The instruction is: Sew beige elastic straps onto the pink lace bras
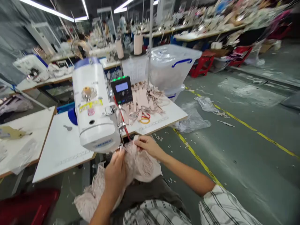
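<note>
My left hand (116, 170) is closed on the edge of a pale pink bra (146, 165), just below the head of a white sewing machine (96, 103). To its right, my right hand (150, 146) pinches a pale pink fabric strap (135, 145) between thumb and fingers. The bra's textured cups hang over my lap, and more of the same pink fabric (86, 203) droops at the lower left. The needle area is mostly hidden by the machine head and my left fingers.
Behind my hands, a heap of pink strips (142, 100) lies on the white table (168, 114), with red-and-orange-handled scissors (145, 118) at its front. A control panel (121, 90) stands beside the machine. Clear plastic bins (171, 65) are stacked beyond. A red stool (28, 203) is lower left.
</note>
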`<state>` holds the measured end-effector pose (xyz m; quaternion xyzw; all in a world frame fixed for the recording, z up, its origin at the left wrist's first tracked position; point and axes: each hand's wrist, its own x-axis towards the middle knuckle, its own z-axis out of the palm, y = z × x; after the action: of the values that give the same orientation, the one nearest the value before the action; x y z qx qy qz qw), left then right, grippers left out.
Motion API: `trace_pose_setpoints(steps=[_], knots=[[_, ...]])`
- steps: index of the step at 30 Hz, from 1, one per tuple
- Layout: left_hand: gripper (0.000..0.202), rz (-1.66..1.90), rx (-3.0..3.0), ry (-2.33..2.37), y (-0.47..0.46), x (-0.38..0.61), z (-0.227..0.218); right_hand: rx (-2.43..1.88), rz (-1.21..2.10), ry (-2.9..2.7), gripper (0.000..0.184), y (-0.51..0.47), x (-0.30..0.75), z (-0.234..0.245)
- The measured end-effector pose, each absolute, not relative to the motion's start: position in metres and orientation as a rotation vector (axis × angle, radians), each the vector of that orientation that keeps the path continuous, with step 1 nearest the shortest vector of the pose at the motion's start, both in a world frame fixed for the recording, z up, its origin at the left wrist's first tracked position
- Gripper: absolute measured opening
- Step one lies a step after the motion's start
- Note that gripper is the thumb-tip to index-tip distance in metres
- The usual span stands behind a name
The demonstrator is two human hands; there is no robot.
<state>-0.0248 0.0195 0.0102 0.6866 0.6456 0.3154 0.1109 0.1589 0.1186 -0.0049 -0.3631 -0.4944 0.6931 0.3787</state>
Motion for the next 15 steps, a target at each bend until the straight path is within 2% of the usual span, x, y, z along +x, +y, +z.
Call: trace_pose_setpoints(steps=[4, 9, 15], knots=[[0.040, 0.699, 2.023, 2.142, 0.016, -0.039, 0.006, -0.914, 1.884, -1.400, 0.041, 0.130, 0.151, -0.012], [0.039, 0.668, 1.853, 1.987, 0.014, -0.054, 0.003, -0.920, 1.842, -1.485, 0.037, 0.144, 0.134, -0.020], [0.048, 0.622, 1.711, 1.703, 0.015, -0.074, 0.000, -1.009, 1.199, -1.902, 0.020, 0.158, 0.116, -0.011]])
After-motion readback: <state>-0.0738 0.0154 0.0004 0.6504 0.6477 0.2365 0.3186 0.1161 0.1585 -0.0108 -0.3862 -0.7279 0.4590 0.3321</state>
